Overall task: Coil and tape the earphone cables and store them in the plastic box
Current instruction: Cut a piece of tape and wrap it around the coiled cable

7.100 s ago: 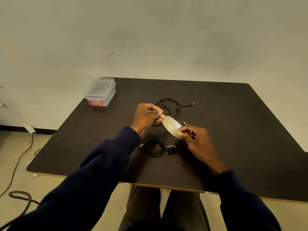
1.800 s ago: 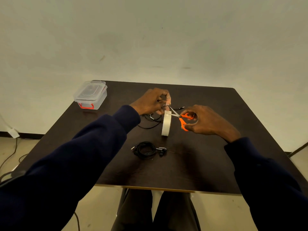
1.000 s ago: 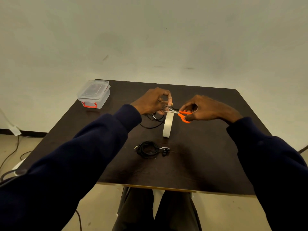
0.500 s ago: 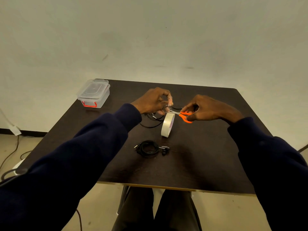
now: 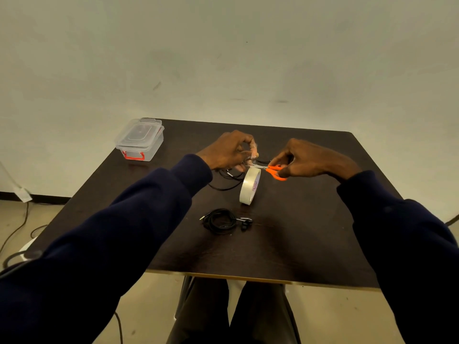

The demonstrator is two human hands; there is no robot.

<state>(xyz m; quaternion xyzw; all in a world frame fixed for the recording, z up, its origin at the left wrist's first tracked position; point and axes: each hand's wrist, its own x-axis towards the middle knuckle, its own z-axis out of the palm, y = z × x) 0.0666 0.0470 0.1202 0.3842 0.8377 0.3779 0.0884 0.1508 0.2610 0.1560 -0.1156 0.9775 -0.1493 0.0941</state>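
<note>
Past the near edge of the table (image 5: 285,256) comes a broad bare stretch of dark top, then a coiled earphone cable (image 5: 219,221) lying flat, apart from everything else. Just beyond it the tape roll (image 5: 250,186) stands on its rim, with open tabletop to its right out to the right edge. Above the roll the left hand (image 5: 227,152) pinches a clear strip of tape (image 5: 251,162) in curled fingers. The right hand (image 5: 306,160) grips orange-handled scissors (image 5: 275,171), whose blades are at the strip. A loose earphone cable (image 5: 232,175) sprawls beneath the left hand. The lidded plastic box (image 5: 140,140) sits at the far left corner, close to both edges and well apart from the cables.
</note>
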